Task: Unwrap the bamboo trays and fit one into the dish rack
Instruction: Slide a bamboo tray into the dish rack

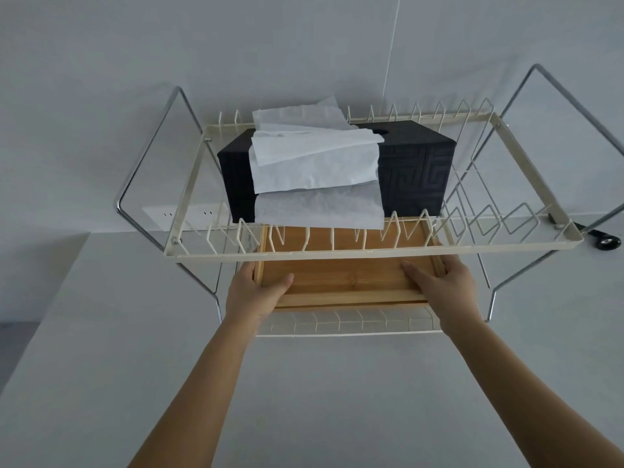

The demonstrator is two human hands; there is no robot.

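From the head camera, both arms are reaching forward over the pale counter [101,366] toward a two-tier dish rack [371,255] with a cream wire frame and chrome side loops. The left hand [251,292] is gripping the left near corner of the bamboo tray [344,275], thumb lying inside on the tray floor and the fingers [244,273] wrapping around the outer edge. The right hand [439,285] is clamping the right near corner the same way, thumb resting inside, fingers curling over the side rim. The tray is sitting level in the lower tier, under the upper tier's front rail, its far half showing through the upper wires and its near edge lying just above the white grid shelf [351,322]. On the upper tier a black tissue box [415,173] with an embossed maze pattern is standing, and white tissues [314,163] are spilling from its top and draping down its front face. A white power strip [185,214] is lying on the counter behind the rack's left side, and a small black wheel-like part [607,243] is peeking out at the far right.
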